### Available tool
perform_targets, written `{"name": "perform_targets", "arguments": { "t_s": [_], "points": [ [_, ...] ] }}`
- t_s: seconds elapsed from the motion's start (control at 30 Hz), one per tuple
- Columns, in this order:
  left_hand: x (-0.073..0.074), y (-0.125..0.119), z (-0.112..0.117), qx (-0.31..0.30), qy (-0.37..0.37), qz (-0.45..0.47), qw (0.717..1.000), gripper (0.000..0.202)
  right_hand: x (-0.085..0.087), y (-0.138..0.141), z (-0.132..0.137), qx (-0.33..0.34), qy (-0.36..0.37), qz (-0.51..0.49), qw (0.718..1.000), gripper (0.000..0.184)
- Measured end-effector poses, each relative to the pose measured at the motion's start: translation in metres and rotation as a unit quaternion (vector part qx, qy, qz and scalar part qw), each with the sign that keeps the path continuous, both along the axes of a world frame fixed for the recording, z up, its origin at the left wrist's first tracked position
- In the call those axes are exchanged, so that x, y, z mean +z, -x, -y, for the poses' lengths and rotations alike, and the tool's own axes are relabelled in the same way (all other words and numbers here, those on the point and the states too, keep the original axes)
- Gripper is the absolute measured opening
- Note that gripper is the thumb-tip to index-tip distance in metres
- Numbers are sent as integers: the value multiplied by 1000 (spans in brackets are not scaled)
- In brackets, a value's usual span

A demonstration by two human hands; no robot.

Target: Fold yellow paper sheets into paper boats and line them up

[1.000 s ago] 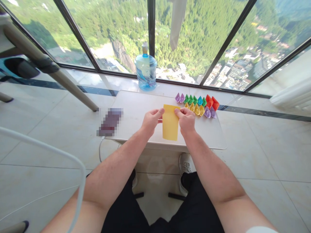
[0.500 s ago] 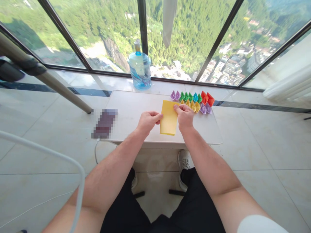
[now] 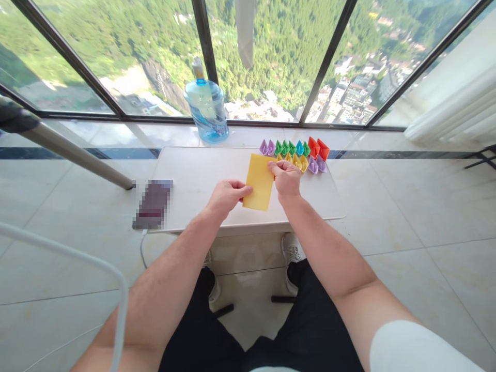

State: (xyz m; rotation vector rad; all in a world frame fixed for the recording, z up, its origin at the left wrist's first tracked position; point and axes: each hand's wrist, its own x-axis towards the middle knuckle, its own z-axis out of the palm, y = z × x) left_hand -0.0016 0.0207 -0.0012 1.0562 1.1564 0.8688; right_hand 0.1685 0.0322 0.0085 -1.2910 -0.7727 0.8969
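A yellow sheet of paper (image 3: 258, 183), shaped as an upright rectangle, is held up between my hands over the low white table (image 3: 194, 175). My left hand (image 3: 228, 196) pinches its left edge, thumb on the front face. At the upper right edge, my right hand (image 3: 285, 176) grips the sheet between thumb and fingers. Just behind the right hand stand small folded paper boats: yellow ones (image 3: 296, 162), purple ones (image 3: 316, 165), green ones (image 3: 285, 148), a blue one (image 3: 299, 148) and red ones (image 3: 319, 149). The sheet and right hand partly cover the yellow row.
A blue water jug (image 3: 209, 111) stands behind the table by the window. A blurred phone-like object (image 3: 154, 204) with a cable lies at the table's left edge. A grey pole (image 3: 77, 150) and a white curved tube (image 3: 96, 266) are on the left.
The view has shifted and tilted slightly. Both hands keep hold of the yellow paper; the loose layer seen at its bottom edge now lies even with the rest.
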Motion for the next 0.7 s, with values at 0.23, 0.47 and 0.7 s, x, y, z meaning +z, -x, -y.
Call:
{"name": "perform_targets", "arguments": {
  "t_s": [0.23,0.47,0.7],
  "points": [
    [3,2,-1,-4,-17,-33,999,28,2,-2,-1,-17,3,2,1000,26],
    [2,12,-1,-30,-29,-105,994,18,-1,-23,-12,-81,-31,-50,995,24],
    [-4,1,0,-10,-41,-45,998,41,-1,-8,-5,-52,-37,-40,997,24]
  ]
}}
